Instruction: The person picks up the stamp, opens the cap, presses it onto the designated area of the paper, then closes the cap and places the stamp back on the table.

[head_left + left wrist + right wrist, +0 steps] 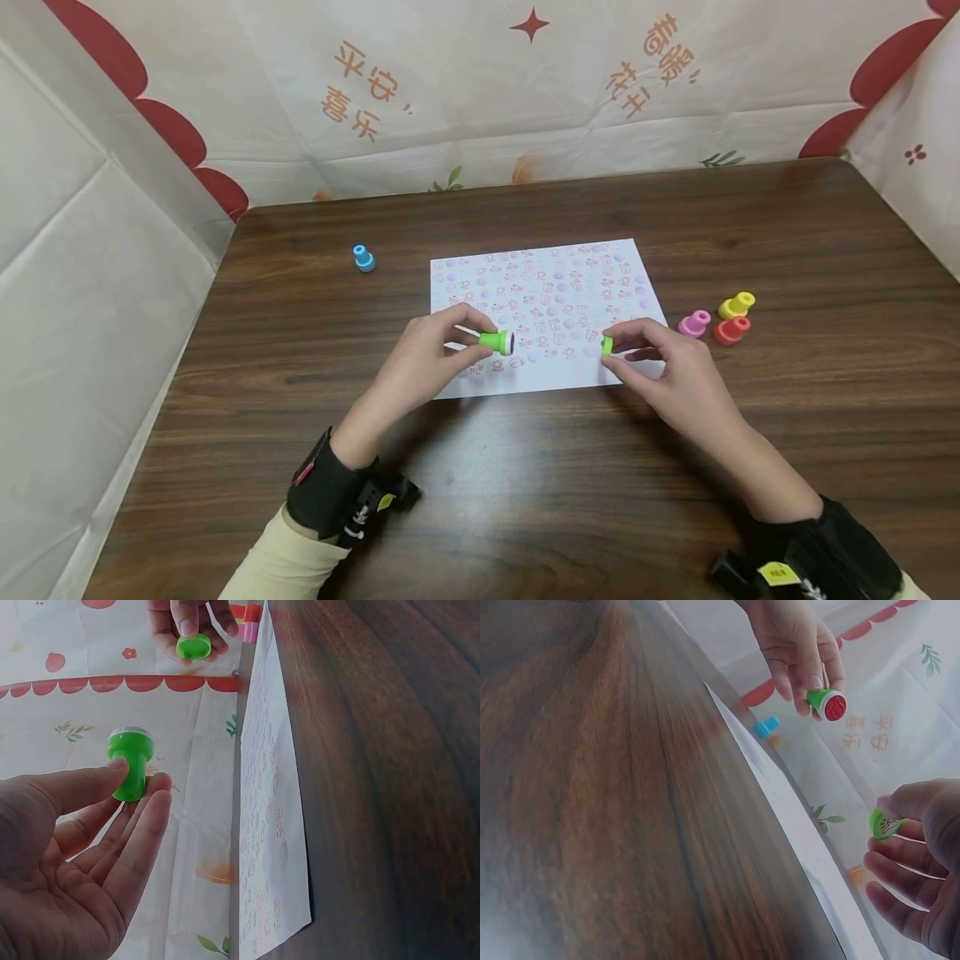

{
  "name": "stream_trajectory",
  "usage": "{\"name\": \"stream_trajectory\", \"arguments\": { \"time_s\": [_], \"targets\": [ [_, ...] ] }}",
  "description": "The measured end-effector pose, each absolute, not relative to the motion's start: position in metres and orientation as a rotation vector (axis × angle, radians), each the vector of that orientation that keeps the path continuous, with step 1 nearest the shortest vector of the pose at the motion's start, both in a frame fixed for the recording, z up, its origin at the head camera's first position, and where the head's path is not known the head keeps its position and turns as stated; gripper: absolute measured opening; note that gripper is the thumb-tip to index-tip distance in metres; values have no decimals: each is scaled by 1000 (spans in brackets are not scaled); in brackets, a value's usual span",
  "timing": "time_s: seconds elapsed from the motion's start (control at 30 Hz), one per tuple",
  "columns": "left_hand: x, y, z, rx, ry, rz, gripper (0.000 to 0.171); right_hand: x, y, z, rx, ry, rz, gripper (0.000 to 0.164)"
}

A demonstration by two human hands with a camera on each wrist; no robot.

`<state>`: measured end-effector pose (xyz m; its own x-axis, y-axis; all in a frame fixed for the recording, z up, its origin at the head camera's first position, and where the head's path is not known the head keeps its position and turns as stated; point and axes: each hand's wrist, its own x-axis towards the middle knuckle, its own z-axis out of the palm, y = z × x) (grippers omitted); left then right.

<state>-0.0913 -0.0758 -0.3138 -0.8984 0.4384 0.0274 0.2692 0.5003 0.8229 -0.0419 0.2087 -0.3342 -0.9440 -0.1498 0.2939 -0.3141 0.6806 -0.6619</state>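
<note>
My left hand [431, 350] pinches a green stamp [496, 342] by its handle between thumb and fingers, over the left part of a white paper [540, 375]. In the right wrist view the red stamping face [835, 707] of the stamp shows uncovered. With thumb and fingertips, my right hand [675, 371] holds a small green cap [607, 346] above the paper's right part. The cap [193, 647] is apart from the stamp, and a picture shows on its outer top in the right wrist view. Rows of small red and purple prints cover the paper.
A blue stamp [363, 258] stands on the wooden table [480, 500], left of the paper. Right of the paper are a pink stamp [694, 323], a yellow stamp [737, 305] and a red stamp [732, 331], close together. A printed white cloth [480, 83] hangs behind the table.
</note>
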Motion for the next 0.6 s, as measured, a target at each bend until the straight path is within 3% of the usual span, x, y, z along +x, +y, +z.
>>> {"name": "stream_trajectory", "arguments": {
  "time_s": [0.6],
  "targets": [
    [-98,-72,-304,568,2302,1580,20,-39,217,-335,325,-2686,1129,28]
  ]
}}
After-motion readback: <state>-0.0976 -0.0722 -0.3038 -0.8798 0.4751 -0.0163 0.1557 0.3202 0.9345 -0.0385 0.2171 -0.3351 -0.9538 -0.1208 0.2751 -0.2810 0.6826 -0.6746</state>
